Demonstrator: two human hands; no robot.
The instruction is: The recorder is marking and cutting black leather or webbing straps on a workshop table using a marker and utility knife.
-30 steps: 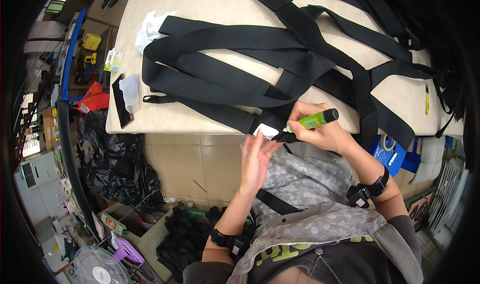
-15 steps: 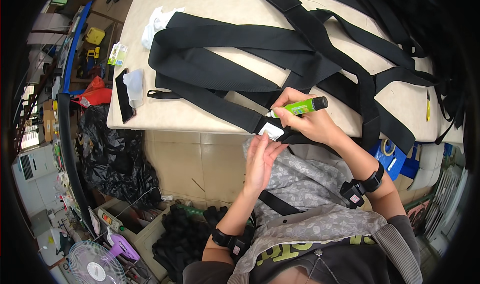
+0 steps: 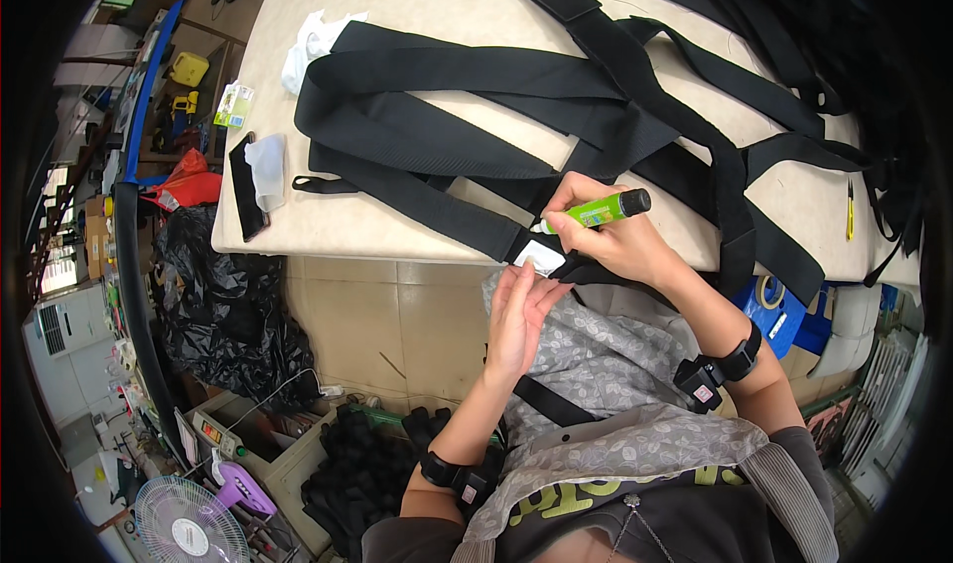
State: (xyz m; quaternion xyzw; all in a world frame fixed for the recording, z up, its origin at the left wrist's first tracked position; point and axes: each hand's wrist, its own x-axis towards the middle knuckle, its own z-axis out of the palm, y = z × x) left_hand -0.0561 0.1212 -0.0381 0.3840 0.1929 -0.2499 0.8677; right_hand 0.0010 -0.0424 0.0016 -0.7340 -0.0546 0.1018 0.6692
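I have the right hand gripping a green tube, the left hand pinching a white patch on black strap at the counter's edge; black pieces heap in a beige bin.

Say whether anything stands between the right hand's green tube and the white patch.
Nothing visible does. The green tube has its pale tip just beyond the far edge of the white patch; the left hand touches the near side, outside that gap.

Desk: cream-coloured top. Broad black straps overlap across its middle. Crumpled white plastic at 10 o'clock; flat black object with whitish sleeve at 9 o'clock; slim yellow tool near 4 o'clock.
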